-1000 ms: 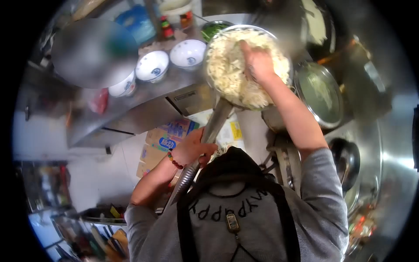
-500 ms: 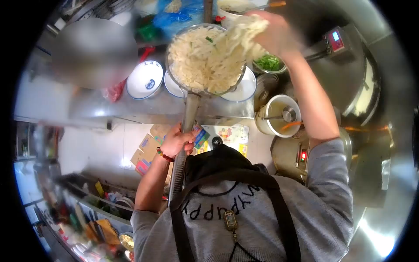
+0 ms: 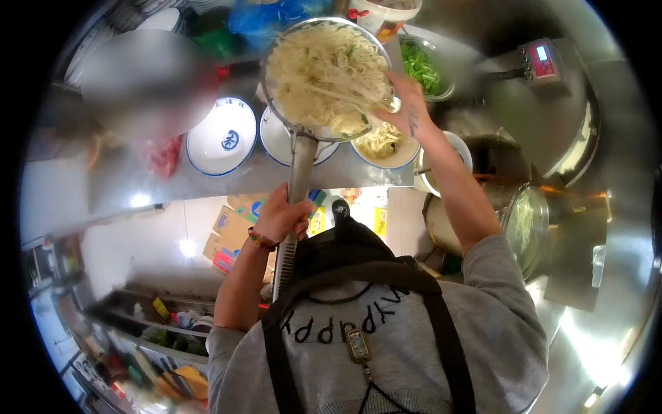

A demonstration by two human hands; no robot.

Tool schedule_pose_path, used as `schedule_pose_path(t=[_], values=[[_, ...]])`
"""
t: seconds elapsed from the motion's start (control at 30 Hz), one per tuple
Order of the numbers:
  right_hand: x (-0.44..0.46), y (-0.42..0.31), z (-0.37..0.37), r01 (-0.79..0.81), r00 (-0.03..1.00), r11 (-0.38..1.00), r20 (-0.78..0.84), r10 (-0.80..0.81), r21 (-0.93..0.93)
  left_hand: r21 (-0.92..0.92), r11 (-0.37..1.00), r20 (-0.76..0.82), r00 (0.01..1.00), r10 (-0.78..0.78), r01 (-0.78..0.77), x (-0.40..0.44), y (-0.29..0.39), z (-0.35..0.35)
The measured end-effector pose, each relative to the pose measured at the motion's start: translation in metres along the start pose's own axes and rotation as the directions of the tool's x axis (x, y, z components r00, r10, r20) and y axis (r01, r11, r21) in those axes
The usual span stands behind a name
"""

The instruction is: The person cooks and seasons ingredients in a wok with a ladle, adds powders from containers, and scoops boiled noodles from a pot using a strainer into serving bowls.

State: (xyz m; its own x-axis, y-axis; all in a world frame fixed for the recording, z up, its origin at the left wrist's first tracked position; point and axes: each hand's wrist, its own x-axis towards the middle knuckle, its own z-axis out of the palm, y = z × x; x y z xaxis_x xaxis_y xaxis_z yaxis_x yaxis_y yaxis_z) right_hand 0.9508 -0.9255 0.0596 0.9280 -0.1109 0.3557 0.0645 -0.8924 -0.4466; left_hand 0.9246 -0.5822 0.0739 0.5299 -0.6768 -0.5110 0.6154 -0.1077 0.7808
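Observation:
My left hand point(image 3: 281, 217) is wrapped round the long metal handle point(image 3: 301, 165) of a strainer heaped with pale flat noodles point(image 3: 324, 76). At the strainer's right rim, my right hand point(image 3: 408, 110) has its fingers closed at the noodles, with strands running to them; the fingertips are partly hidden. Below that hand stands a white bowl point(image 3: 396, 161) with a small heap of noodles in it. Another white bowl point(image 3: 276, 134) is partly covered by the strainer. Further left is a blue-rimmed bowl point(image 3: 214, 148) with a blue mark inside.
A bowl of chopped greens point(image 3: 420, 69) sits behind my right hand. At right are a white bucket point(image 3: 460, 148), a second strainer with noodles point(image 3: 525, 221) and a control box with a lit display point(image 3: 541, 61). A blue plastic bag point(image 3: 269, 21) lies at the back. Flattened cardboard point(image 3: 224, 234) covers some floor.
My right hand, earlier raised with a bunch of noodles, is now lower at the strainer's rim. Noodles now lie in the right bowl. My left hand still grips the handle.

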Motion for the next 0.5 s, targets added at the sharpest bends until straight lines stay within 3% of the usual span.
schedule_pose_path(t=[0.07, 0.13, 0.23, 0.33, 0.47, 0.5], values=[[0.015, -0.031, 0.017, -0.034, 0.999, 0.951, 0.008, 0.038, -0.306, 0.011, 1.000, 0.079, 0.997, -0.007, 0.006, 0.003, 0.005, -0.005], [0.025, -0.031, 0.027, -0.073, 0.993, 0.900, 0.050, 0.104, -0.429, -0.005, 1.000, 0.137, 0.991, -0.005, 0.006, 0.005, 0.013, -0.008], [0.049, -0.007, 0.040, -0.184, 0.946, 0.889, 0.172, 0.277, -0.419, 0.069, 0.998, 0.182, 0.983, -0.001, -0.011, 0.007, 0.014, -0.013], [0.061, -0.009, 0.015, -0.225, 0.963, 0.943, 0.095, 0.254, -0.246, 0.007, 0.999, 0.161, 0.986, -0.046, 0.046, 0.009, 0.015, -0.015], [0.077, -0.070, -0.083, -0.255, 0.967, 0.965, -0.028, 0.254, -0.065, -0.043, 0.997, 0.137, 0.988, -0.065, 0.071, 0.013, 0.016, -0.019], [0.075, -0.074, -0.099, -0.285, 0.956, 0.954, -0.039, 0.289, 0.094, -0.063, 0.995, 0.138, 0.988, -0.068, 0.077, 0.014, 0.015, -0.020]])
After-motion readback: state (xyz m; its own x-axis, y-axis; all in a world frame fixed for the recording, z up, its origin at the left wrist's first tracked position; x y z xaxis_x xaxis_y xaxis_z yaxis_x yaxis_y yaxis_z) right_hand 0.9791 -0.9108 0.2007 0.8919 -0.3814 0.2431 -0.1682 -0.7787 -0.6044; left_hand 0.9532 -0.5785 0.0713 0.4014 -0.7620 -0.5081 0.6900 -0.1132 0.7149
